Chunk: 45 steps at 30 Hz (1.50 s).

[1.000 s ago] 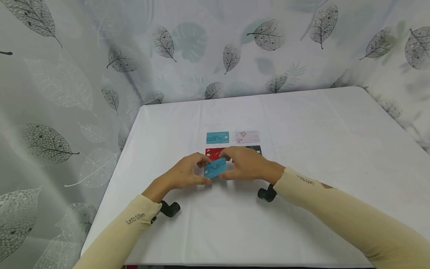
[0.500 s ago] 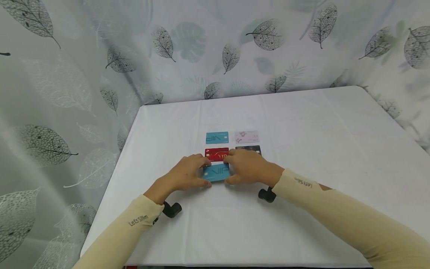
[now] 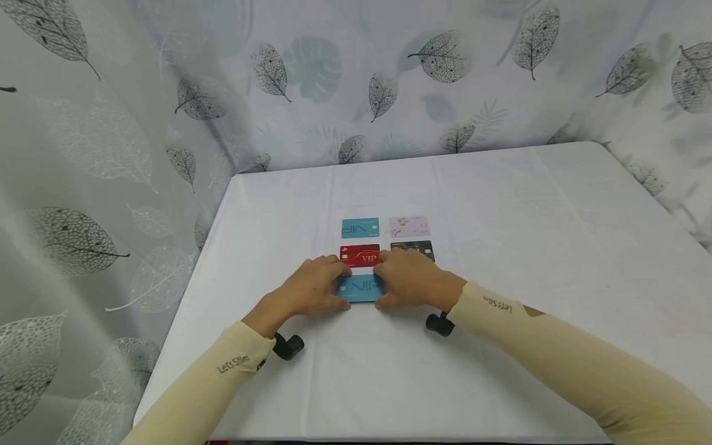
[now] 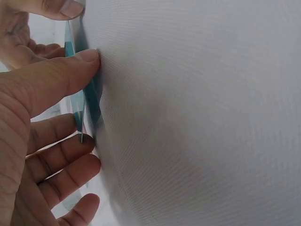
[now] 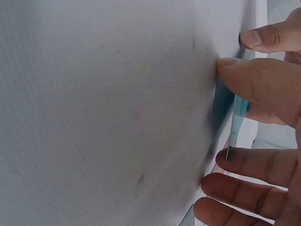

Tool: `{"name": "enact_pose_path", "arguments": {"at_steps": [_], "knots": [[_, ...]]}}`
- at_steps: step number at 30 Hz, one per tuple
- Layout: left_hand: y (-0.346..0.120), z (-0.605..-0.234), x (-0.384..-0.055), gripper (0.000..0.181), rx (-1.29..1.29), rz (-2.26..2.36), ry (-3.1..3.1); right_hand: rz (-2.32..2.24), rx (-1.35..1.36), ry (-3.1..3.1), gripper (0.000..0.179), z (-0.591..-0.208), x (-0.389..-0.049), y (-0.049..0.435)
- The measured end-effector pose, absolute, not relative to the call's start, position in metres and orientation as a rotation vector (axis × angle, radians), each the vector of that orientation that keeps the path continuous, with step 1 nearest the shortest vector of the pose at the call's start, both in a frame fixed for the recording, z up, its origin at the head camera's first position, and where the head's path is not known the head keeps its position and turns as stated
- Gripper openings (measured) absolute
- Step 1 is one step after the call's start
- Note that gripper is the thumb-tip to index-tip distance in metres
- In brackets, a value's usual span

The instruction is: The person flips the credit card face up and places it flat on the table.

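Note:
A blue VIP card [image 3: 360, 288] lies low over the white table, nearest to the person of the cards. The left hand [image 3: 313, 287] pinches its left end between thumb and fingers. At the opposite end, the right hand [image 3: 410, 279] holds it the same way. In the left wrist view the card [image 4: 79, 101] appears edge-on, close to the cloth, behind the left thumb [image 4: 61, 77]. The right wrist view shows the card [image 5: 240, 107] between the right thumb [image 5: 258, 80] and fingers. Its two ends are partly hidden by the hands.
Just beyond the held card lies a red VIP card [image 3: 358, 255], with a black card [image 3: 414, 248] to its right, partly behind the right hand. Farther back are another blue VIP card [image 3: 360, 228] and a pale pink card [image 3: 409, 226]. A leaf-patterned curtain [image 3: 356, 80] surrounds the table [image 3: 512, 247].
The blue card has gone from tilted to level and straight, coming down nearer the table. Both hands moved slightly with it, and the red and black cards show more.

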<state>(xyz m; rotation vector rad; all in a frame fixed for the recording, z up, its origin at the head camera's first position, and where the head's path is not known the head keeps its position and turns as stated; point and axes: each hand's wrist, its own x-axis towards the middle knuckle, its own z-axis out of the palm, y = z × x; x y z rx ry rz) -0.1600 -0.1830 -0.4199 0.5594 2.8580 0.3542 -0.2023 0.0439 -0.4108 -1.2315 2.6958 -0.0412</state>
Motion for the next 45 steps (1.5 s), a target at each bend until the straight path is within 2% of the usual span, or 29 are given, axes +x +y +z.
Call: {"name": "enact_pose_path", "arguments": {"at_steps": [45], "knots": [[-0.1819,-0.4180,-0.1585,0.058,0.554,0.347,2.858,-0.026,-1.217,2.703,0.067,-0.4141,-0.2022,0.0420]]}}
